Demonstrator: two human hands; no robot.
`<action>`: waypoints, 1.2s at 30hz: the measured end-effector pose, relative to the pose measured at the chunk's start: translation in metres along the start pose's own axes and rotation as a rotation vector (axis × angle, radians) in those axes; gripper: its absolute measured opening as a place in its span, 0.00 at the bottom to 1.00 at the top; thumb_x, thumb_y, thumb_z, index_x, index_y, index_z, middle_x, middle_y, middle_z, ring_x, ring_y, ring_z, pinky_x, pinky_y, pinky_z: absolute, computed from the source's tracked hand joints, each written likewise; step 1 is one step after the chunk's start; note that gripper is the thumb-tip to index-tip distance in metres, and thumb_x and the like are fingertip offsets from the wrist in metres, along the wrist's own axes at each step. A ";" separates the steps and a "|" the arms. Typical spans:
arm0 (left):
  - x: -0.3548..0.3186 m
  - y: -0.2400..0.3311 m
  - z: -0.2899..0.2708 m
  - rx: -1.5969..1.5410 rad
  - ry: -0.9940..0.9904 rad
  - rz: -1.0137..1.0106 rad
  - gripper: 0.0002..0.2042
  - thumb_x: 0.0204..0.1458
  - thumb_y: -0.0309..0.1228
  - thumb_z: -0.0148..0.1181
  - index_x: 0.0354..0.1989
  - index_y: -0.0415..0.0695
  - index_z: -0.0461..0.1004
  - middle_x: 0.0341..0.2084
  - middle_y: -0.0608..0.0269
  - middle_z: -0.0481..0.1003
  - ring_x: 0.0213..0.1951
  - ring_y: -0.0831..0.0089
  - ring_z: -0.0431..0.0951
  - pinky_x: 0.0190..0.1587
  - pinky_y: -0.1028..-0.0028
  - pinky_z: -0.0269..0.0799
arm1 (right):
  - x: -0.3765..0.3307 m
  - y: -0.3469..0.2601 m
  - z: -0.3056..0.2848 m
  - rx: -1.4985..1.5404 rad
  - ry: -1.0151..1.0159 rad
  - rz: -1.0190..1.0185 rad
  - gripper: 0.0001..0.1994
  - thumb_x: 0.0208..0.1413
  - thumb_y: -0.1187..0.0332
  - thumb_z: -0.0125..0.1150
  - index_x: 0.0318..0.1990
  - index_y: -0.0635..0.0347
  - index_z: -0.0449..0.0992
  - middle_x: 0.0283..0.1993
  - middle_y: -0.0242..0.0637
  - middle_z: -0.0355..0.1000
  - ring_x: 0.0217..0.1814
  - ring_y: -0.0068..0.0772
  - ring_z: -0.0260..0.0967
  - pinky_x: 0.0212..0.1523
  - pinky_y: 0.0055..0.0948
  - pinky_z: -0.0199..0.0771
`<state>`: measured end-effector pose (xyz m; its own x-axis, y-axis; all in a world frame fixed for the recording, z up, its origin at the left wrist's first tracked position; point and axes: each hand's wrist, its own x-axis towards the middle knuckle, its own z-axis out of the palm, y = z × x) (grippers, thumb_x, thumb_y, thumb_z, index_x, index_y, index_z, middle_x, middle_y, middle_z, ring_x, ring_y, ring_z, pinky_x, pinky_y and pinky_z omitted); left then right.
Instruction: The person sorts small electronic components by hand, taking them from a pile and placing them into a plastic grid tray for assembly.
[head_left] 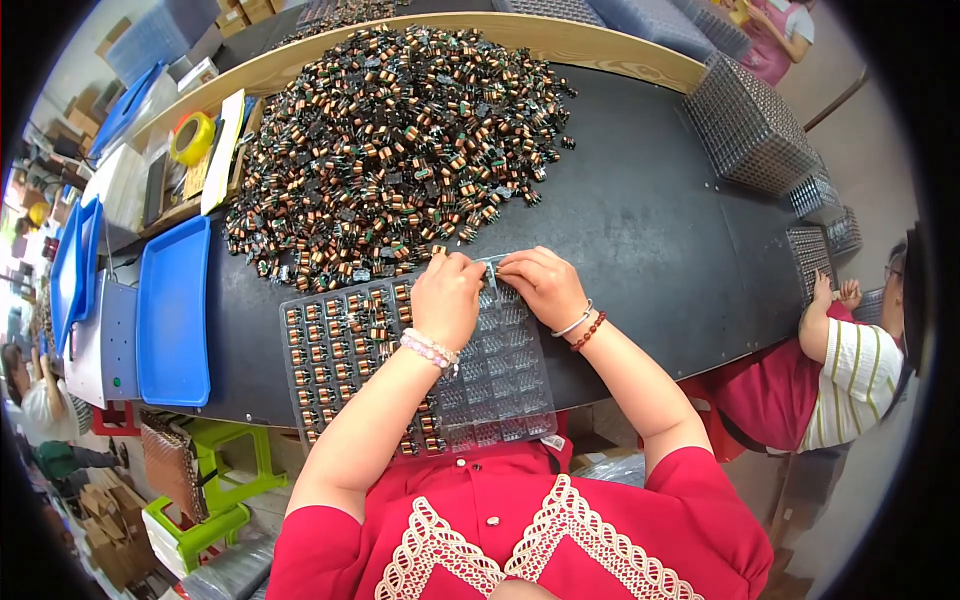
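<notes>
- Head view is being filled by a big black table (650, 230), which is being used as the work place.
- A huge pile of small copper coils (400, 140) is being kept on the far part of the table, well apart from the body.
- A stack of clear trays (745, 125) is being kept at the far right of the table.
- A blue tray (173, 310) is being left at the left edge of the table.
- A clear plastic tray (500, 380) with many little pockets is being kept close to the body, just in front of the pile. Its left pockets are being filled with coils; its right pockets are being left bare.
- The left hand (447, 297) is being held curled over the top of the tray, fingers pinched narrow; what is being pinched cannot be told.
- The right hand (543, 285) is being held just beside it, fingers pinched narrow on the tray's top edge.
- A yellow tape roll (192, 137) is being kept far left.
</notes>
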<state>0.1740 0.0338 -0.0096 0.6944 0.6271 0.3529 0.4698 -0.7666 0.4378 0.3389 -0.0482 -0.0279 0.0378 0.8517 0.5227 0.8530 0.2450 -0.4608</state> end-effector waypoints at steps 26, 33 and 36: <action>0.006 0.021 0.007 0.384 0.022 0.065 0.05 0.39 0.28 0.61 0.25 0.43 0.72 0.29 0.60 0.70 0.38 0.62 0.71 0.42 0.65 0.65 | 0.001 -0.004 -0.001 0.021 0.022 0.074 0.04 0.48 0.73 0.64 0.32 0.59 0.77 0.36 0.33 0.74 0.38 0.37 0.73 0.38 0.32 0.75; -0.011 0.015 0.000 0.432 0.009 0.178 0.07 0.42 0.27 0.61 0.31 0.42 0.76 0.31 0.61 0.71 0.40 0.63 0.71 0.45 0.64 0.65 | 0.000 -0.008 -0.002 -0.018 0.042 0.083 0.04 0.49 0.71 0.64 0.32 0.57 0.77 0.38 0.30 0.74 0.39 0.35 0.73 0.37 0.31 0.75; -0.008 0.010 0.001 0.183 0.035 0.039 0.07 0.44 0.28 0.62 0.33 0.44 0.77 0.33 0.61 0.71 0.40 0.62 0.70 0.46 0.63 0.65 | 0.002 -0.014 -0.004 -0.148 0.004 0.083 0.04 0.49 0.69 0.65 0.32 0.56 0.78 0.40 0.28 0.74 0.40 0.32 0.72 0.35 0.30 0.75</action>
<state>0.1739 0.0208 -0.0091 0.6962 0.5982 0.3968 0.5363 -0.8009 0.2664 0.3290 -0.0516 -0.0179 0.1132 0.8640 0.4906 0.9141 0.1030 -0.3922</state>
